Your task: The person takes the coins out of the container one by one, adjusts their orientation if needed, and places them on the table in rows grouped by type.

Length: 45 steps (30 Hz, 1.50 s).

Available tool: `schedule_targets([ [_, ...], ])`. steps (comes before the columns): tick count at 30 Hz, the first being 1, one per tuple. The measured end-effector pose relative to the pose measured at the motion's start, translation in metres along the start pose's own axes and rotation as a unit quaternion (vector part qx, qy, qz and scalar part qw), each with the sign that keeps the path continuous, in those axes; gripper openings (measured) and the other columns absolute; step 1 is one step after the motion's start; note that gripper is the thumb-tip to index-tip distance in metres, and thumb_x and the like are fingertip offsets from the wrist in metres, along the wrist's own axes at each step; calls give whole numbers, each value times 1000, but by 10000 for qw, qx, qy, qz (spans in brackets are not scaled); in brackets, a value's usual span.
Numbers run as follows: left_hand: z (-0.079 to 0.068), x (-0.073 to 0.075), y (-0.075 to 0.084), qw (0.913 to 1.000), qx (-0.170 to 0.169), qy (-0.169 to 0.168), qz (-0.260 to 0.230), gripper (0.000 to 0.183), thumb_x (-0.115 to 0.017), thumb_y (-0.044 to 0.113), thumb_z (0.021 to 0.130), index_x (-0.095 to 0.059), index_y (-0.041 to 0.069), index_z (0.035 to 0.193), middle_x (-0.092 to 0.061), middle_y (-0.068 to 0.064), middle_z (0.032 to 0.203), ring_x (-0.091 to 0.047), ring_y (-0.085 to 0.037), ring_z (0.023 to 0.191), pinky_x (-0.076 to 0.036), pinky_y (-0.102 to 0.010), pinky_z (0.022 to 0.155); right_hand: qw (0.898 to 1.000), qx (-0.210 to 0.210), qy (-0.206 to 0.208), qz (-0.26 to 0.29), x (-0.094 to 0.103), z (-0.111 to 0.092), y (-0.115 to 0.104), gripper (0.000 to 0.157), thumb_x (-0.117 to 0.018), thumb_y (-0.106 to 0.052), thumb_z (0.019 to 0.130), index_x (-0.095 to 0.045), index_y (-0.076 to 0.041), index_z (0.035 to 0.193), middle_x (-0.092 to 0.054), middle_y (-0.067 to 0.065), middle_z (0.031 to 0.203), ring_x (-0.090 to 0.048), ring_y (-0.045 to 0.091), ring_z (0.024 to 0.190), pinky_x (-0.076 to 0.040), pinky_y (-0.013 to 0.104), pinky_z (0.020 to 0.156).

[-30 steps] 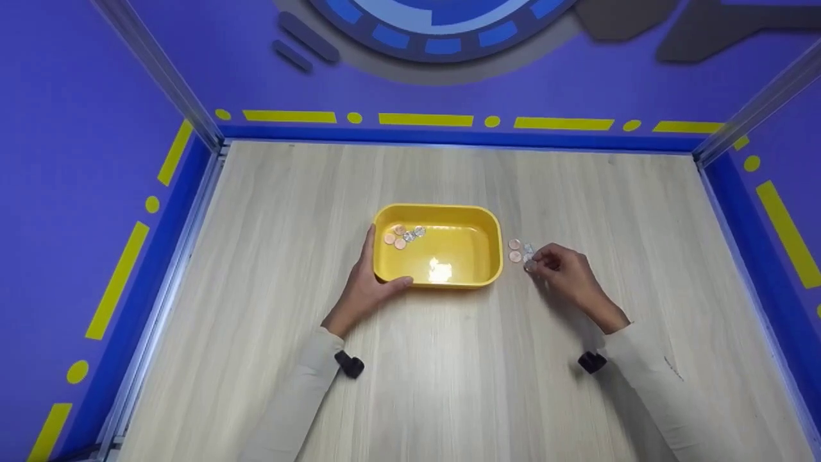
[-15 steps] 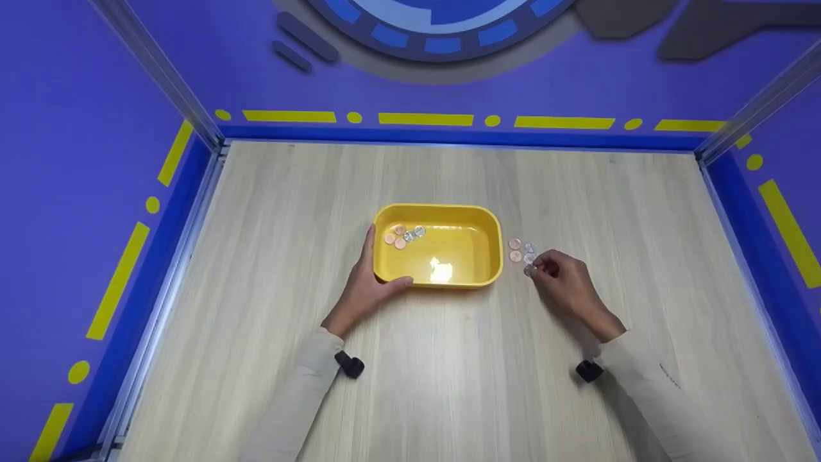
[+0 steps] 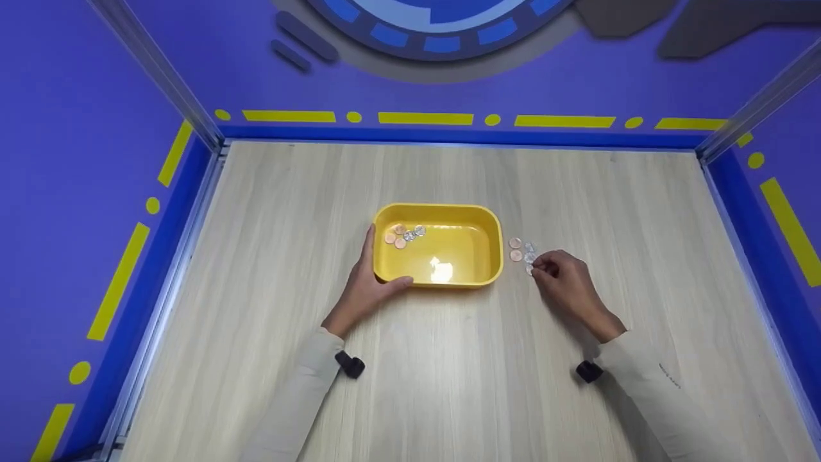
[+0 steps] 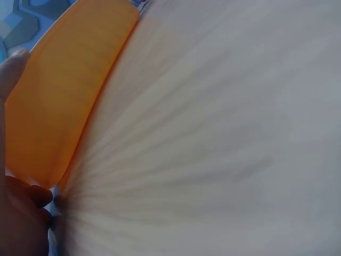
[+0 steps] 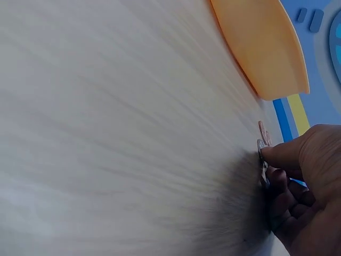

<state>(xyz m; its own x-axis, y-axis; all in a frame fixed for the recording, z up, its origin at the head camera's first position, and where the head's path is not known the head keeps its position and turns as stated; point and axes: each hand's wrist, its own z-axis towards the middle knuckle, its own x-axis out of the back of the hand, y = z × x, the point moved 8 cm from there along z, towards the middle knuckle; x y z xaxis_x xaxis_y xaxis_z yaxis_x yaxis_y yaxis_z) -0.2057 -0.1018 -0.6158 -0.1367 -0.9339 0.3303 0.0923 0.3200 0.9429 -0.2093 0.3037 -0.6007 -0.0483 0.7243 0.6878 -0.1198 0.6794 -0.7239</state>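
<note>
My left hand [image 3: 372, 280] grips the left end of a yellow rectangular container [image 3: 471, 282], thumb over the front rim and fingers along the left wall. In the left wrist view the thumb [image 4: 13, 69] shows against the container's side [image 4: 69, 90]. Several copper and silver coins [image 3: 400, 243] lie inside, at the back left. Just right of the container my right hand [image 3: 571, 280] pinches at a silver coin [image 3: 530, 270] low over the table. Beside it lie two copper coins [image 3: 516, 255] and more silver coins [image 3: 529, 248]. In the right wrist view the thumb [image 5: 282, 153] covers part of the coins.
The light wooden table [image 3: 442, 372] is enclosed by blue walls [image 3: 423, 90] at the back and both sides. A metal strip [image 3: 173, 256] runs along its left edge. Each sleeve carries a small black device [image 3: 350, 364] near the wrist.
My right hand has shifted slightly toward me with the silver coin, which has gone from dark to bright. The left hand and the container have not moved.
</note>
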Motion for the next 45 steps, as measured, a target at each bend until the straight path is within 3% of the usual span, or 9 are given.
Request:
schedule_targets([
  [9,0,0,0,10000,25,15,23,137,-97,45,85,-3,14,179,-35,-12,177,-48,-24,152,-34,-45,127,9999,71,99,13,1,1,-2,6,-75,1,99,-77,-2,104,-72,10,95,-62,22,85,-46,19,71],
  [14,0,0,2,10000,-7,-5,29,138,-96,49,84,-2,14,179,-35,-13,177,-48,-25,151,-36,-46,126,9998,-27,-8,205,4,5,-8,8,-76,-3,102,-77,-2,109,-73,9,96,-63,21,83,-49,18,67],
  [21,1,1,2,10000,-33,14,26,138,-96,51,84,-3,14,179,-33,-13,178,-47,-26,152,-36,-47,126,9994,292,-14,190,14,16,-35,14,-76,-2,101,-77,4,114,-75,12,97,-67,20,86,-50,13,74],
  [30,1,0,1,10000,68,-4,65,138,-96,50,84,-2,15,179,-32,-13,179,-46,-26,153,-35,-46,127,9967,750,-8,294,17,31,-72,13,-80,-3,100,-79,4,111,-78,10,99,-72,24,87,-53,15,74],
  [38,0,0,2,10000,-17,-31,3,138,-96,51,84,-2,14,179,-32,-13,178,-47,-25,152,-35,-47,126,9939,1053,-231,246,5,43,-101,14,-79,2,99,-78,5,113,-76,12,99,-69,22,85,-55,16,73],
  [45,1,0,3,9999,-108,-27,62,137,-96,49,85,-2,11,178,-30,-14,179,-47,-27,152,-35,-47,126,9895,1337,-521,154,-13,58,-122,14,-79,1,99,-78,4,113,-77,13,101,-72,26,89,-59,31,77],
])
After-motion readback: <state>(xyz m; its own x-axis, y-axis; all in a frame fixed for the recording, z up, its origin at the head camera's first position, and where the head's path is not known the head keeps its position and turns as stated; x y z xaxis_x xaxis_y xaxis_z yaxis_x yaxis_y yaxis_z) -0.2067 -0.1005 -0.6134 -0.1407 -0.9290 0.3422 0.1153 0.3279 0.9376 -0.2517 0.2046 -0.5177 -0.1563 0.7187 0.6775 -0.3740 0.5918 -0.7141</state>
